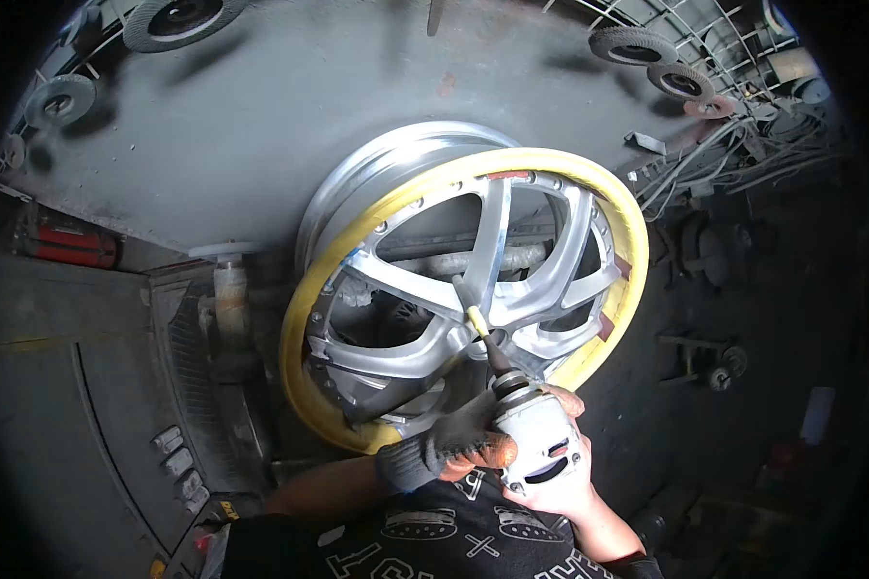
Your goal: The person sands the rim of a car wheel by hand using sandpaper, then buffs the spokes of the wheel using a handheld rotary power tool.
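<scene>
A die grinder (534, 434) with a white body stands in front of my chest, its shaft pointing up and away. My left hand (454, 444), in a dark glove with orange finger areas, is closed around its front part. The right hand (572, 482) wraps around the body from the other side. At the shaft's end, a slim bit with a yellowish section (473, 317) reaches the hub area of a silver alloy wheel (410, 282); whether it touches is unclear. Yellow tape (299, 338) covers the wheel's outer lip, and the wheel leans tilted towards me.
A grey wall (261, 116) rises behind the wheel. Abrasive discs (632, 45) hang from a wire rack at upper right, with tangled cables (719, 159) below. A pipe (230, 294) stands at left, near a red box (72, 243). Small blocks (177, 461) lie at lower left.
</scene>
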The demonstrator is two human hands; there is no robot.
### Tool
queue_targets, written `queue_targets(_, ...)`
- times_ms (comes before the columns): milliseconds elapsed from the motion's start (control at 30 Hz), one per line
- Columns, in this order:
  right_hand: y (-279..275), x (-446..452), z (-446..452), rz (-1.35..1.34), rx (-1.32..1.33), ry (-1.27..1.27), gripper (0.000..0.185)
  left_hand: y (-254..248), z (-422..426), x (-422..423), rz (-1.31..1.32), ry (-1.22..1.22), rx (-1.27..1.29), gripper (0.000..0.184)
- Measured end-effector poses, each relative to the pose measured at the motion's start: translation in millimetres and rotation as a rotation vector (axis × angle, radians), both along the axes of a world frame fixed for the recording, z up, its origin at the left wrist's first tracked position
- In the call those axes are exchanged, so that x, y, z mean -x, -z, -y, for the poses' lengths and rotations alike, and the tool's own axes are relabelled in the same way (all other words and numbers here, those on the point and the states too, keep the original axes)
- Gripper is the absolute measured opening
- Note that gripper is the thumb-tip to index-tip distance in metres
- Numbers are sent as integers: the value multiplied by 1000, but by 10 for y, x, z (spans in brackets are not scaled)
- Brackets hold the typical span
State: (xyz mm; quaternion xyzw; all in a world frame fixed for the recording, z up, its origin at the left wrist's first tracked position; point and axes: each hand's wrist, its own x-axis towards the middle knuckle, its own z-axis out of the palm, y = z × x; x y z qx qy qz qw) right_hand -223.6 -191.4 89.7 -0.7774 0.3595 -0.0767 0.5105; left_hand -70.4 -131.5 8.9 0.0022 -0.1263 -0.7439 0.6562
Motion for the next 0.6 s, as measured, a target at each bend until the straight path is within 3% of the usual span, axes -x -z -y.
queue_targets(167,-38,92,-37,29,146,-89,83,-138,-81,71,-23,39,-47,101)
queue_targets(233,-62,203,-54,30,47,-78,92,-161,-106,160,6,-17,-26,100)
queue_targets(267,-74,256,-63,30,-2,-72,97,-213,-133,117,9,92,-47,114)
queue_targets(367,-91,347,-70,146,50,-119,99,-296,-131,190,86,54,22,114)
queue_targets(400,-113,480,-123,132,-53,-55,101,-383,-134,154,102,104,20,115)
queue_targets(500,-127,451,-80,126,36,-131,103,-392,-137,195,-111,155,60,99)
queue_targets(567,-76,532,-55,18,83,-150,101,-299,-108,259,-130,100,53,99)
queue_targets(600,-18,485,-11,106,75,-162,97,-287,-92,236,-94,46,33,93)
